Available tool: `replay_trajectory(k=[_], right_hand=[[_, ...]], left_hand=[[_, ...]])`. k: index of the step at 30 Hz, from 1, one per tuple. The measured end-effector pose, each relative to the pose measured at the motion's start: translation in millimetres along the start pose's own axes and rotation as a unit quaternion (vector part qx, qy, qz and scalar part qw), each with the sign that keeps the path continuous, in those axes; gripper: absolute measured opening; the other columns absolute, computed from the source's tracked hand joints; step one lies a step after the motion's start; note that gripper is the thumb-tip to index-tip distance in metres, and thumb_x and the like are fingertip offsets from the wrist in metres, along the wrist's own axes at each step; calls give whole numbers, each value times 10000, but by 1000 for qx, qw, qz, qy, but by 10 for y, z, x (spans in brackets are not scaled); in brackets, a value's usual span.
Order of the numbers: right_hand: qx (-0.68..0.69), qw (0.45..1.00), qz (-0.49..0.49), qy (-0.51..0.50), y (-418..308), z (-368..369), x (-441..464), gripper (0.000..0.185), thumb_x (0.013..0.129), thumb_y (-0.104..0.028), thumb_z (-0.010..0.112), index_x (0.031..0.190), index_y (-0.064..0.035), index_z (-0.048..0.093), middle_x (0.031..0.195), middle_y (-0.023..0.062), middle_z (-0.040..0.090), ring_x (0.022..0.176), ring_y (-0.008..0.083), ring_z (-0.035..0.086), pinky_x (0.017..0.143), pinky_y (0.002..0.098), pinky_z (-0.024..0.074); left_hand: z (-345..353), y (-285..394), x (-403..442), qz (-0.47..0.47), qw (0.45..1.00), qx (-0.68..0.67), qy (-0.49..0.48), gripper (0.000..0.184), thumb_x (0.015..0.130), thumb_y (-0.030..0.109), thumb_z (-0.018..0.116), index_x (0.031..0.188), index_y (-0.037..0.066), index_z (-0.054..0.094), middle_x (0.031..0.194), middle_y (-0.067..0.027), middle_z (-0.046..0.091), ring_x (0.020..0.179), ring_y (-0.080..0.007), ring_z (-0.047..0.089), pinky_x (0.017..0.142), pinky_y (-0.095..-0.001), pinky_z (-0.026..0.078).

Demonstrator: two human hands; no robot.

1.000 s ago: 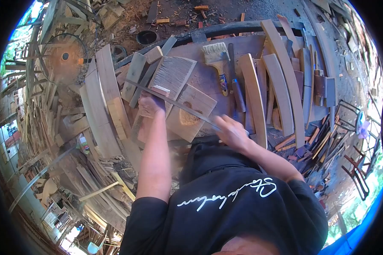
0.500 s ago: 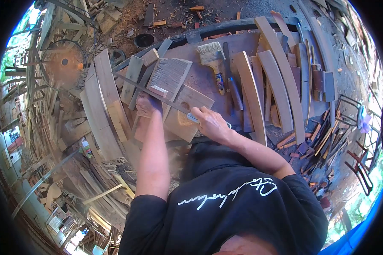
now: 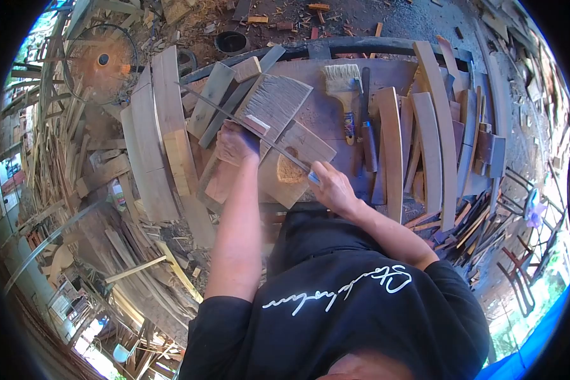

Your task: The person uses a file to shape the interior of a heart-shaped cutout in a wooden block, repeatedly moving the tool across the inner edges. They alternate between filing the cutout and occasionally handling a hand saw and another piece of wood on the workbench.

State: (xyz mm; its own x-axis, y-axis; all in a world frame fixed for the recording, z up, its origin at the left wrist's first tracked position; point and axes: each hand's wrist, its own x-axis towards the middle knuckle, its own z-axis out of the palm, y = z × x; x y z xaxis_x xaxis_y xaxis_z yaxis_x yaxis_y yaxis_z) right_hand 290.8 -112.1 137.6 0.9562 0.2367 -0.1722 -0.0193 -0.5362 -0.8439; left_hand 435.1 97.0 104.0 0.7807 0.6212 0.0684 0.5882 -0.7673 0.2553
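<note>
My right hand [image 3: 335,189] is closed around the light handle of a long thin saw-like blade [image 3: 215,106], which slants up to the left. My left hand [image 3: 236,144] is closed on a small wood block [image 3: 258,124], pressing it beside the blade; its fingertips are partly hidden. Beneath lie a rough-grained board [image 3: 276,100] and a board with a pale carved hollow [image 3: 291,170]. A wide brush [image 3: 343,95] and a dark-handled tool [image 3: 368,145] lie right of the boards.
Curved wood pieces [image 3: 428,152] line the bench's right side, and more long pieces [image 3: 147,158] stand at the left. A round fan [image 3: 102,60] is at the upper left. A dark bowl [image 3: 231,42] sits behind the bench.
My right hand has moved along the blade's line, up-left and then slightly back, with the handle in it. The whole view has shifted a little. My left hand stays at the block.
</note>
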Motion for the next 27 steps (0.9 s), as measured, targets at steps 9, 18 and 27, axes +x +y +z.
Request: replay_trajectory(k=[9,18,27], right_hand=[[-43,997,66,-24,-167,-334,-340,328,817,-93,658,1111,-73,513,903,195,594,837,419,642,694,499,526],[-19,1000,8,-8,-345,-176,13,270,809,-35,636,1015,-57,463,924,203,596,878,423,644,723,491,533],[-51,998,-37,13,87,238,278,320,782,-74,687,1019,-57,472,939,175,565,898,407,620,739,491,517]], left_hand=[[9,-22,-3,-4,999,-38,-21,455,997,355,409,913,35,722,902,-203,700,897,-395,658,761,-523,459],[115,-111,107,-17,998,-17,-65,463,1003,364,387,942,62,732,955,-185,700,937,-393,649,784,-539,433],[-6,-36,35,35,997,27,-61,440,977,430,419,950,110,721,951,-123,685,1015,-334,625,817,-491,421]])
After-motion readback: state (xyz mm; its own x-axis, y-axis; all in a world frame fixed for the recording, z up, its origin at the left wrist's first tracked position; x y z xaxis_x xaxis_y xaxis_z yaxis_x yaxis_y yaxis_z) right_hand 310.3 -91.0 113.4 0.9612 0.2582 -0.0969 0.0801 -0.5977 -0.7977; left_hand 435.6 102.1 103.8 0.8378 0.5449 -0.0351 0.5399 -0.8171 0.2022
